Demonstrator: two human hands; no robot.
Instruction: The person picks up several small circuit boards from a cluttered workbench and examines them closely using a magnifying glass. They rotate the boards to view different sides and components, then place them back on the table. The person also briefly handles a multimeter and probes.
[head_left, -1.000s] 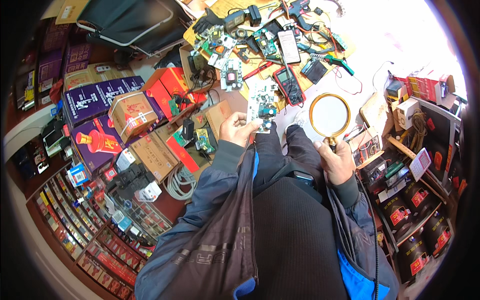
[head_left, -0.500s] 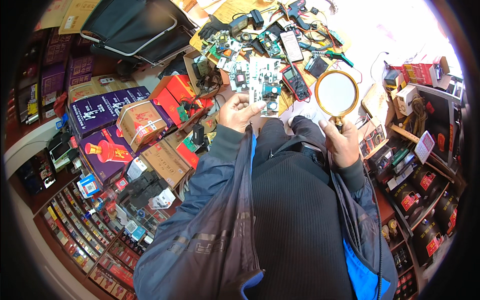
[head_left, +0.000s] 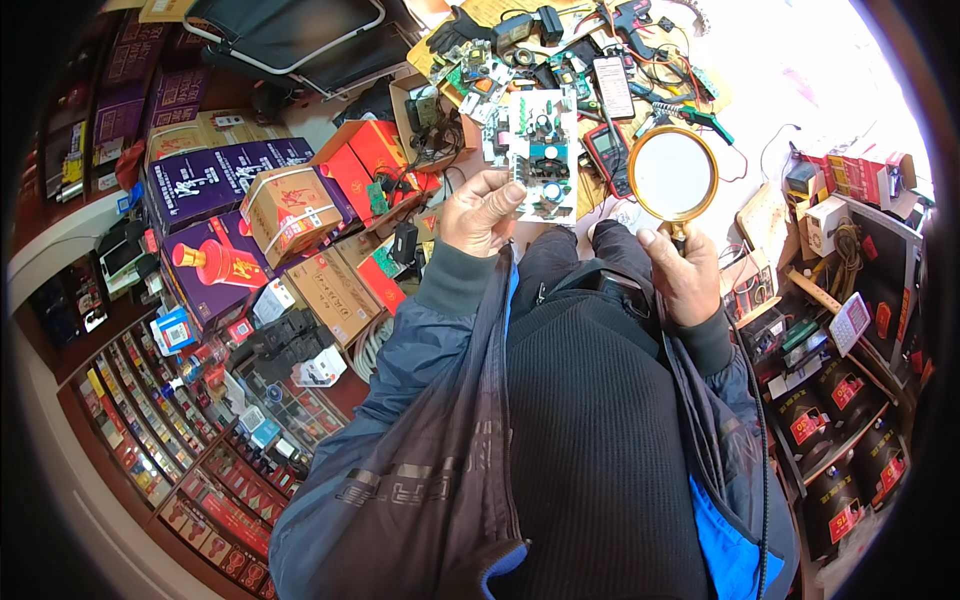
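Observation:
My left hand pinches the lower left edge of a white circuit board, held up with its component side showing. Capacitors and a blue-green part stand out on it. In my right hand, the fist wraps round the handle of a magnifying glass with a gold rim. Its lens is bright and washed out, to the right of the board and apart from it. Between the two, a red and black multimeter lies on the work surface. Beyond it rests a phone-like white-screened device.
Several loose circuit boards, a black glove, a glue-gun-like tool and tangled wires crowd the far surface. At left are purple boxes and an open red box. A white calculator-like object stands by the right-hand shelves.
The circuit board has turned more squarely upright and shifted slightly right with my left hand. The background has slid right as the view turned. My right hand keeps the magnifying glass nearly in place.

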